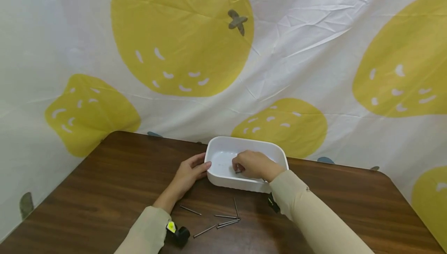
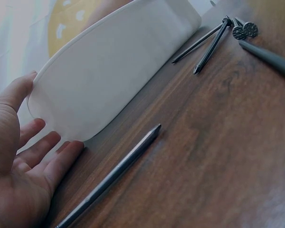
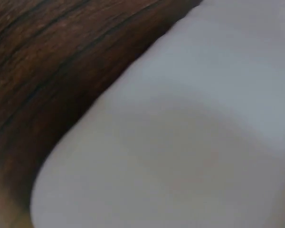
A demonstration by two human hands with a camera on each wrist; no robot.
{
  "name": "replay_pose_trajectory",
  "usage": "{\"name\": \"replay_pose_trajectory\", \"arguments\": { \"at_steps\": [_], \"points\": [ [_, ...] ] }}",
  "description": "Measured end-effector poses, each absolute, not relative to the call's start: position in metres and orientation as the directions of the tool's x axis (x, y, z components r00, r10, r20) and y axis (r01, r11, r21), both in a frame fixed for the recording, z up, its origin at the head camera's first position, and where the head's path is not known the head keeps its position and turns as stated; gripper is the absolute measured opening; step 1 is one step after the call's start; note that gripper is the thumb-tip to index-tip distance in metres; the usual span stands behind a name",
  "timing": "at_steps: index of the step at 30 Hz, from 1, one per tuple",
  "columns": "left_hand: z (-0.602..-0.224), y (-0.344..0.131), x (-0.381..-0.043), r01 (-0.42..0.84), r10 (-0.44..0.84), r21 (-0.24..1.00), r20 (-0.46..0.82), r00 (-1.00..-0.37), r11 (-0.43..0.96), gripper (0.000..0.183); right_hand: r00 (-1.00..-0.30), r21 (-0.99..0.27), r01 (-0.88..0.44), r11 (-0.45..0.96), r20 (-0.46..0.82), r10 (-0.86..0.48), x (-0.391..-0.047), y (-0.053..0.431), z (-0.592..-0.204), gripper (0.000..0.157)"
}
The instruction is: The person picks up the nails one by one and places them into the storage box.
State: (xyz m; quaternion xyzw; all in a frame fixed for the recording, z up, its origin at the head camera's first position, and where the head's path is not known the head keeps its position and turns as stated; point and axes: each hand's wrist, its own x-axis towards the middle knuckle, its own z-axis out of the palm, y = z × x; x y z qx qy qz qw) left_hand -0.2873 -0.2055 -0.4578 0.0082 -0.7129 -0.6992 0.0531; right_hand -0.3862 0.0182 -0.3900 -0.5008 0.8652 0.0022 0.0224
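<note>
A white rectangular box [image 1: 237,184] with rounded corners stands on the brown wooden table. At its left end, my left hand [image 1: 190,173] rests its thumb at the rim and lays its spread fingers against the outer wall [image 2: 104,66]. My right hand [image 1: 255,165] is down inside the box with curled fingers, pinching a small grey metal piece, apparently a nail [image 1: 238,171], mostly hidden by the hand. Only the blurred white box wall [image 3: 171,142] and wood fill the right wrist view. Near my left hand lies a loose steel nail [image 1: 190,209].
Several more nails [image 1: 227,223] lie crossed in front of the box, and a single nail [image 1: 205,231] slants near the left wrist camera [image 1: 179,236]. Behind the table [image 1: 331,192] hangs a white cloth [image 1: 297,52] with yellow fruit prints.
</note>
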Motion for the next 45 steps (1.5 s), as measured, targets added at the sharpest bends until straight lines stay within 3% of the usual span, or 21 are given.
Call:
{"name": "replay_pose_trajectory", "arguments": {
  "at_steps": [9, 17, 21, 28, 33, 39, 45],
  "points": [
    [-0.459, -0.204, -0.288, 0.067, -0.095, 0.998, 0.068, -0.993, 0.017, 0.053, -0.507, 0.051, -0.858, 0.511, 0.07, -0.859, -0.365, 0.036, -0.347, 0.016],
    [-0.458, -0.208, -0.288, 0.049, -0.095, 0.998, 0.052, -0.994, 0.027, 0.053, -0.463, -0.005, -0.882, 0.471, 0.184, -0.867, -0.335, 0.058, -0.327, 0.018],
    [-0.459, -0.208, -0.287, 0.048, -0.091, 0.999, 0.05, -0.995, 0.021, 0.054, -0.438, -0.023, -0.896, 0.444, 0.212, -0.873, -0.319, 0.068, -0.326, 0.018],
    [-0.459, -0.208, -0.289, 0.059, -0.077, 0.998, 0.06, -0.995, 0.023, 0.055, -0.501, -0.164, -0.864, 0.475, 0.193, -0.844, -0.289, 0.084, -0.325, 0.018],
    [-0.459, -0.209, -0.288, 0.06, -0.072, 0.998, 0.062, -0.995, 0.03, 0.055, -0.472, -0.248, -0.874, 0.417, 0.234, -0.85, -0.275, 0.087, -0.332, 0.02],
    [-0.459, -0.21, -0.288, 0.059, -0.075, 0.998, 0.062, -0.995, 0.037, 0.056, -0.432, -0.231, -0.897, 0.377, 0.279, -0.857, -0.271, 0.083, -0.339, 0.022],
    [-0.461, -0.203, -0.292, 0.062, -0.053, 0.998, 0.063, -0.997, 0.019, 0.057, -0.427, -0.188, -0.901, 0.39, 0.236, -0.873, -0.262, 0.076, -0.35, 0.025]
  ]
}}
